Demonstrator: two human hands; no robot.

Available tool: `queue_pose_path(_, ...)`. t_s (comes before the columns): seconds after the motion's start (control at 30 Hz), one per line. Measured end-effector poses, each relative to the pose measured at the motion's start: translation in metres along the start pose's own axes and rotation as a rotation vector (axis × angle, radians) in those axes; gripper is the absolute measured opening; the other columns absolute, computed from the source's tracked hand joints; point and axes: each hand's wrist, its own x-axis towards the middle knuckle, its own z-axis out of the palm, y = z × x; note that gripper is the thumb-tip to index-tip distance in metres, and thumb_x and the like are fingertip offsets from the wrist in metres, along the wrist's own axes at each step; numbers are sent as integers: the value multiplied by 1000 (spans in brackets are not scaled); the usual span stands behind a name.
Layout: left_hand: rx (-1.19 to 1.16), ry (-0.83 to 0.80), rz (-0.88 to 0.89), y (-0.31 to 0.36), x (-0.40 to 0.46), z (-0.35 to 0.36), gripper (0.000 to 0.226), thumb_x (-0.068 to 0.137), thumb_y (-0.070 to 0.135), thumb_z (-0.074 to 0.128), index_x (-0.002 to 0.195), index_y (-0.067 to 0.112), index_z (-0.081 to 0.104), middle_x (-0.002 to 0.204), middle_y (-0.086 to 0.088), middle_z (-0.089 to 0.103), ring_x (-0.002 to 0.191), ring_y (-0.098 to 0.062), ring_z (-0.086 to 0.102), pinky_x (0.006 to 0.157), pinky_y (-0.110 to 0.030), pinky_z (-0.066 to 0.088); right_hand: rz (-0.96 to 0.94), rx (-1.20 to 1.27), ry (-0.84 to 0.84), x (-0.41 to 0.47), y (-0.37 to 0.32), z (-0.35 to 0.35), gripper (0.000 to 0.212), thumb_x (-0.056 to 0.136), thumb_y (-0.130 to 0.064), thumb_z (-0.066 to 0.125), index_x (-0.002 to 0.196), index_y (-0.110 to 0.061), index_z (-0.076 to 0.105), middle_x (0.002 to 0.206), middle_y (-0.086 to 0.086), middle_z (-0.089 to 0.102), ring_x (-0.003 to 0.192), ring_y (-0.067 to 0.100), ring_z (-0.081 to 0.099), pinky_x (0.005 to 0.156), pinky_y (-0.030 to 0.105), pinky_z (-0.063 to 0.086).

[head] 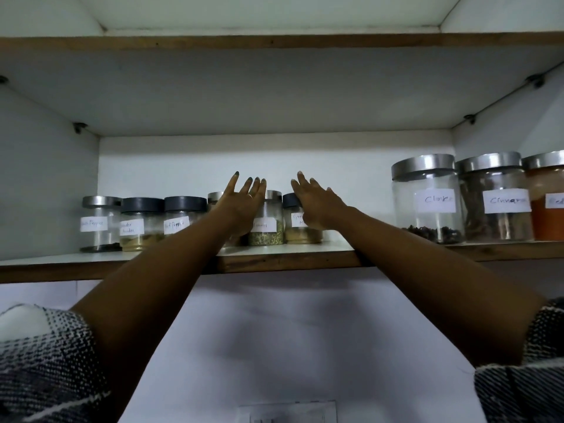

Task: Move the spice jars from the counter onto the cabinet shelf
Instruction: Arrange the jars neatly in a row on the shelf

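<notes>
**Up on the cabinet shelf: both hands loose among the small jars**

Up at the shelf, both hands are raised w/ fingers straight and spread; neither has a grip on anything. Left hand (242, 206) sits in front of a silver-lid jar (216, 198), mostly hiding it; a ring shows on one finger. Right hand (316, 206) lies against the dark-lid jar (300, 222) w/ tan powder inside, palm over its right side and lid edge; contact looks likely, can't tell for sure. Between the hands stands the herb jar (266, 222), silver lid, greenish flakes, label unreadable.

Left of those, three more small jars in a row, close together: dark-lid jar marked "Pepper" (183, 216), dark-lid jar w/ yellowish powder (141, 224), and a near-empty silver-lid jar (98, 224) at the far left. All stand upright near the front edge of the shelf (274, 262).

Well to the right, apart from the small row, three big silver-lid jars touching side by side: "Cloves" (427, 199), "Cinnamon" (497, 199), and one w/ orange-red powder (547, 196), cut off by the frame edge. Checked sleeves (45, 361) show at both lower corners.
</notes>
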Motion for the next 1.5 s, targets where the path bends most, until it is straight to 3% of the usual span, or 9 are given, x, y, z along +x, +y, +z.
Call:
queue_pose_path(0.07,-23,30,-19,2,-1,-7,79,88,0,40,148,2,-11,158,-18,-4,147,-26,-3,113,-47,-16,-13,-53,161,-4,-2,-8,75,85,5,52,148,-9,14,158,11,8,144,31,16,115,46,24)
queue_pose_path(0.17,-86,55,-12,3,-5,-21,77,89,3,41,148,5,-9,158,-16,4,148,-24,2,112,-46,-19,-58,-62,364,-14,-10,-20,59,81,5,56,135,-8,38,136,13,46,116,31,52,89,40,47)
queue_pose_path(0.33,-249,126,86,5,-4,-68,62,99,22,40,151,15,8,145,-6,45,137,-20,38,117,-45,-6,-112,24,458,-39,-21,-51,50,79,-1,63,125,-11,45,121,8,53,97,27,56,65,30,37)
queue_pose_path(0.43,-429,254,129,5,-11,-104,49,97,20,45,144,20,33,137,1,55,125,-19,51,114,-43,22,-100,26,533,-56,-20,-85,42,78,7,53,117,-8,51,116,10,56,96,26,55,67,30,36)
queue_pose_path(0.53,-591,346,120,9,-16,-129,41,97,21,42,138,24,41,128,3,60,115,-20,56,95,-37,45,-85,-7,590,-68,-9,-110,36,80,11,46,112,-6,54,113,12,58,99,27,55,72,32,41)
queue_pose_path(1.03,-774,402,197,48,-70,-182,33,97,26,44,128,20,52,122,2,63,107,-17,59,85,-29,41,147,-94,530,-166,53,-165,25,84,9,48,100,-3,63,108,16,60,99,30,55,84,42,48)
queue_pose_path(1.17,-782,349,185,72,-61,-182,34,97,28,46,130,19,51,128,0,59,111,-18,57,91,-34,45,199,-7,511,-176,87,-158,29,82,10,50,106,0,63,113,19,58,106,32,53,91,42,45)
queue_pose_path(1.37,-826,284,131,117,-39,-189,38,100,25,42,136,15,47,141,-3,49,128,-21,46,104,-35,38,208,111,388,-183,136,-145,43,79,7,56,121,0,57,129,20,52,120,35,47,99,39,38)
queue_pose_path(1.5,-841,264,118,144,-26,-196,39,101,22,38,138,13,46,144,-6,45,132,-22,41,107,-33,33,172,147,358,-186,158,-137,48,84,7,47,131,0,50,136,20,47,127,34,43,105,39,33)
